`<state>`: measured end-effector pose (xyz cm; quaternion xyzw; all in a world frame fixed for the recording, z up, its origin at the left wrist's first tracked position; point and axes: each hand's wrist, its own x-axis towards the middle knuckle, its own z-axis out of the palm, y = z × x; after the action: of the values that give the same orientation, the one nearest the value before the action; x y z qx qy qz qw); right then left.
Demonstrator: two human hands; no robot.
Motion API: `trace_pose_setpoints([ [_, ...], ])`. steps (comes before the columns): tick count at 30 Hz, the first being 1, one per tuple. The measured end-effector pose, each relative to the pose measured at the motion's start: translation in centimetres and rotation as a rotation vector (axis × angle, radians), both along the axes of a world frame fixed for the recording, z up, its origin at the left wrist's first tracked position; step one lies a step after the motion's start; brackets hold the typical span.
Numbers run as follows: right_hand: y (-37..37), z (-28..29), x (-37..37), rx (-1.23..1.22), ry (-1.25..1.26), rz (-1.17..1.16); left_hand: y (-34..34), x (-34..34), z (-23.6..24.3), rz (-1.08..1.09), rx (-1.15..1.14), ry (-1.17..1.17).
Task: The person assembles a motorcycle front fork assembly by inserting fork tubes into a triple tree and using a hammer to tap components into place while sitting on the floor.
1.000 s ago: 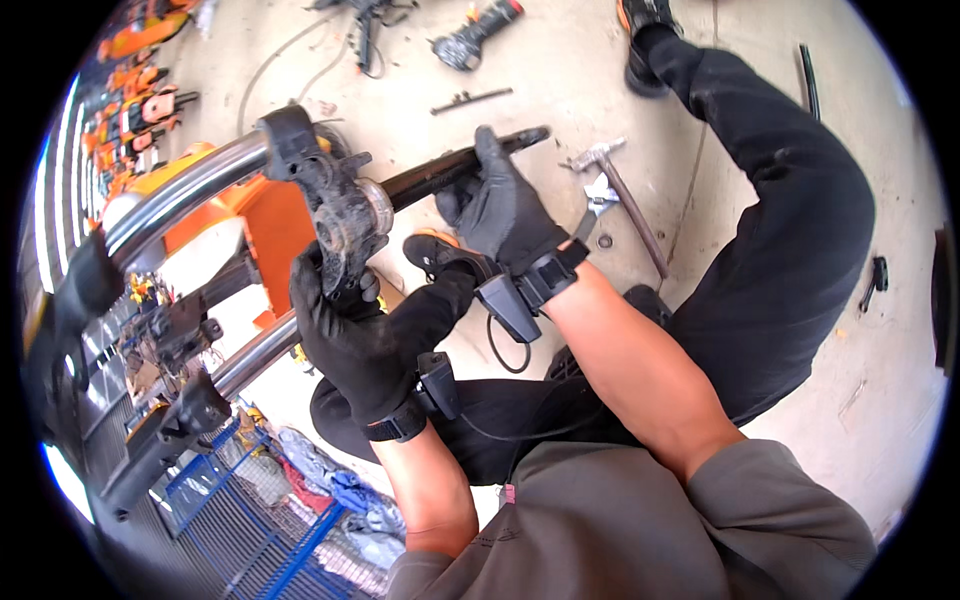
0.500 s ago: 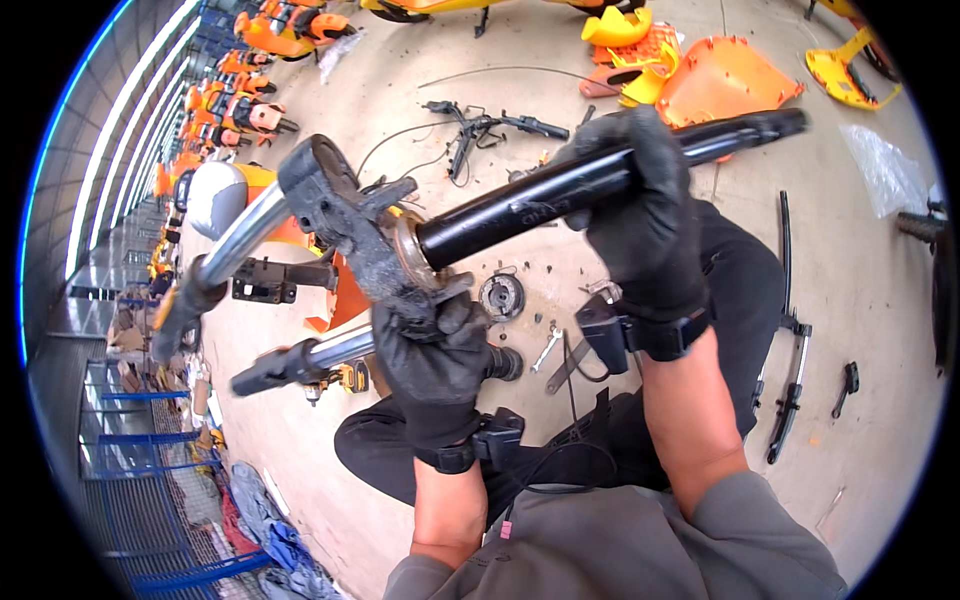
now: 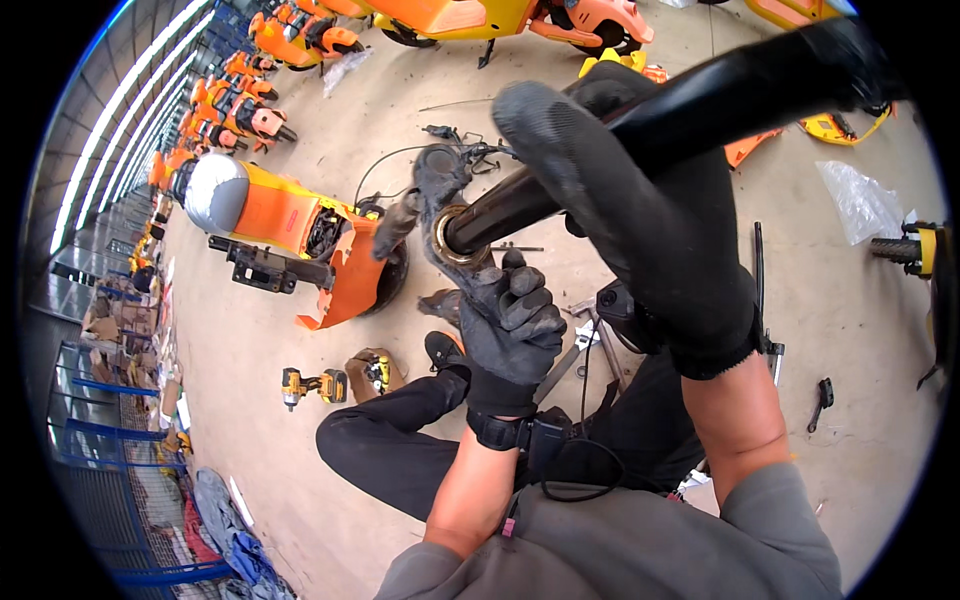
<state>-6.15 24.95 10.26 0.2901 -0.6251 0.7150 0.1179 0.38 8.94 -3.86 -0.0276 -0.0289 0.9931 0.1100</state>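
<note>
A motor scooter's front fork is held up in front of me, its black steering tube [image 3: 740, 105] slanting toward the upper right and close to the camera. At the tube's lower end are a brass-coloured ring [image 3: 444, 238] and the dirty fork clamp [image 3: 440, 178]. My left hand [image 3: 512, 325], in a black glove, is closed around the clamp's near side. My gloved right hand [image 3: 640, 220] wraps the steering tube, its far fingers partly behind it. The fork legs point away and are mostly hidden, their dark ends [image 3: 398, 225] showing beside the clamp.
On the floor at left lies a partly stripped orange scooter [image 3: 270, 205]. Nearer are a yellow cordless drill [image 3: 318, 385] and an open box [image 3: 378, 372]. A wrench [image 3: 586, 336] lies between my legs. To the right are a clear plastic bag [image 3: 860, 205] and a small black part [image 3: 821, 403].
The fork has swung so its legs point away and its tube has come nearer the camera. My right hand has risen closer; my left hand has moved right, still on the clamp.
</note>
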Motion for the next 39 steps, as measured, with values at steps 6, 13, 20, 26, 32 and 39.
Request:
trace_pose_setpoints([
  [6,-3.3,-1.2,-2.7,0.228,0.269,-0.038,0.3,-1.0,-3.3,-0.046,0.115,-0.008],
  [13,-8.6,-5.2,-4.4,0.277,0.102,-0.098,0.2,-1.6,-7.9,0.041,-0.204,-0.356],
  [20,-10.8,-8.7,-5.8,0.416,0.000,-0.055,-0.3,-2.4,-13.7,-0.019,-0.105,-0.275],
  [26,-12.3,-11.4,-6.5,0.513,0.117,-0.131,-0.5,-3.0,-15.7,0.002,-0.158,-0.415],
  [32,-12.9,-13.5,-6.6,0.571,-0.017,-0.083,-0.7,-3.1,-17.3,0.034,-0.158,-0.469],
  [39,-13.0,-14.6,-6.7,0.635,-0.038,-0.105,-1.9,-2.2,-17.8,-0.077,-0.170,-0.381],
])
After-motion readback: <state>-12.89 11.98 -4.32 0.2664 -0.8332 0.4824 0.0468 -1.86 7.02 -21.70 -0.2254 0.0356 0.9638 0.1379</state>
